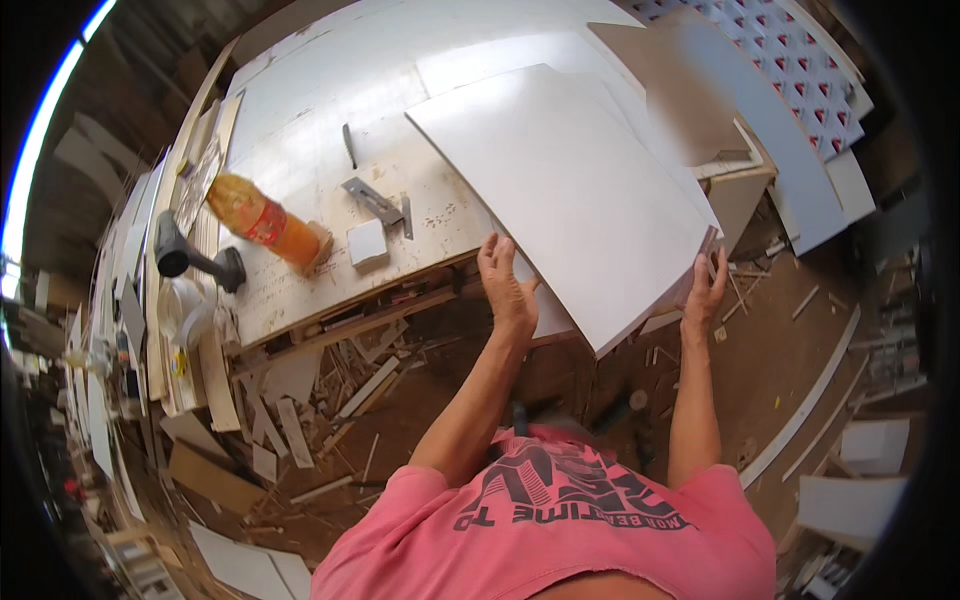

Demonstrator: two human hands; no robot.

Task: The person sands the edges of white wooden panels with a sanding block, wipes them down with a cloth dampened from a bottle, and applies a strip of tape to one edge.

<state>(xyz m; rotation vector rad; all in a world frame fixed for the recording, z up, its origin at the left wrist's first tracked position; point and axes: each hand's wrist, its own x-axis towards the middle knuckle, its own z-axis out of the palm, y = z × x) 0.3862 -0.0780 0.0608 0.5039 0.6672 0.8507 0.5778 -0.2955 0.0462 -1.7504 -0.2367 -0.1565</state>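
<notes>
A large white panel (570, 180) lies tilted across the workbench, its near corner jutting past the front edge. At its left edge is my left hand (508, 285), fingers stretched upward and touching the edge. My right hand (705, 290) grips the panel's right corner, fingers bent around it. A narrow brownish piece (708, 243) shows at that corner by my right fingers; whether it is separate from the panel I cannot tell. Under the panel, part of another white sheet (553, 312) shows near my left hand.
On the workbench (440, 205) left of the panel are an orange drink bottle (262, 222), a metal bracket-like tool (372, 200), a small white block (367, 243) and a dark cordless tool (195, 255). Offcuts (293, 430) litter the floor. Sheets (765, 130) are stacked at the far right.
</notes>
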